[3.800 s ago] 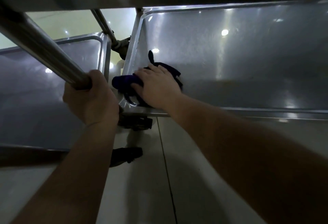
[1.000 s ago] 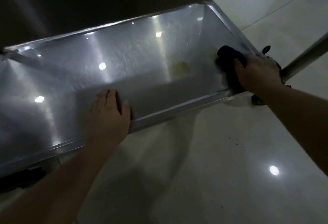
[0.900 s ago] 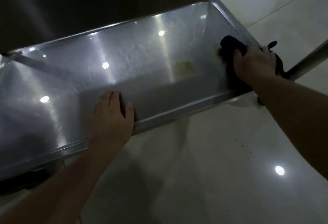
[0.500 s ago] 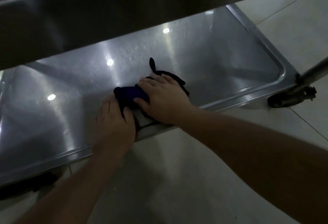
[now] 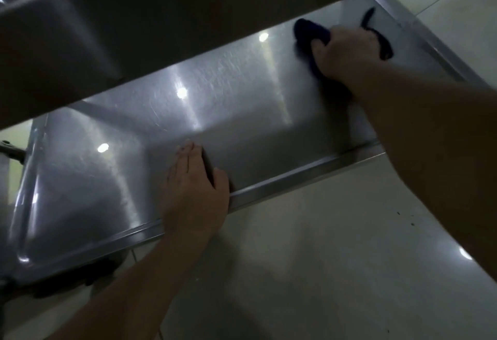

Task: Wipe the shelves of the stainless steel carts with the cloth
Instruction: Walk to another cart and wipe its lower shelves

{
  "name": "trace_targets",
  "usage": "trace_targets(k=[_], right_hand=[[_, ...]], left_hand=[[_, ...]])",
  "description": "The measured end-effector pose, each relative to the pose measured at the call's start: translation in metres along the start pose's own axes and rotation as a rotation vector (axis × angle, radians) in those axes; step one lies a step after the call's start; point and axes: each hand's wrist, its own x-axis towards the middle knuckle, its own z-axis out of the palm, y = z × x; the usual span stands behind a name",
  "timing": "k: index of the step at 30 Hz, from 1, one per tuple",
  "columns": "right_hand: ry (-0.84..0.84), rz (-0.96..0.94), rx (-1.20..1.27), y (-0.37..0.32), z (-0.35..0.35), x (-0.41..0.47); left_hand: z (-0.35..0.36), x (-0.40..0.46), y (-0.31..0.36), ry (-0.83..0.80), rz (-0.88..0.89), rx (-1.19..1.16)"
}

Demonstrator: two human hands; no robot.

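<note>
The lowest stainless steel shelf (image 5: 242, 129) of a cart fills the middle of the head view, with a raised rim along its front edge. My right hand (image 5: 347, 54) holds a dark blue cloth (image 5: 312, 34) bunched under its fingers and presses it onto the far right part of the shelf. A dark strip of the cloth sticks out past the hand toward the right rim. My left hand (image 5: 196, 191) rests over the front rim near the middle, fingers lying inside the shelf and thumb on the rim.
The underside of the shelf above (image 5: 161, 22) hangs low over the far part of the lower shelf. A black caster (image 5: 80, 277) sits under the shelf's left front corner. Pale tiled floor (image 5: 309, 259) lies in front and to the right.
Half a second ago my right hand and the cloth were beside my left hand at the front rim; they have swept away to the far right of the shelf. My left hand stays put.
</note>
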Motion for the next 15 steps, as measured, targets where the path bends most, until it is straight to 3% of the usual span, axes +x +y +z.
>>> trace_targets(k=[5,9,12,15], right_hand=[[-0.110,-0.463,-0.001,-0.107,0.030,-0.074],[-0.206,-0.756,0.091,-0.097,0.042,-0.150],[-0.165,-0.764,0.041,-0.049,0.032,-0.142],[-0.119,-0.597,0.001,-0.015,0.010,-0.088]], left_hand=[[0.002,0.001,0.000,0.017,0.024,0.037],[0.003,0.000,-0.006,0.008,0.063,0.006],[0.004,0.000,-0.007,0.006,0.049,0.019],[0.002,-0.001,-0.003,-0.018,0.031,0.030]])
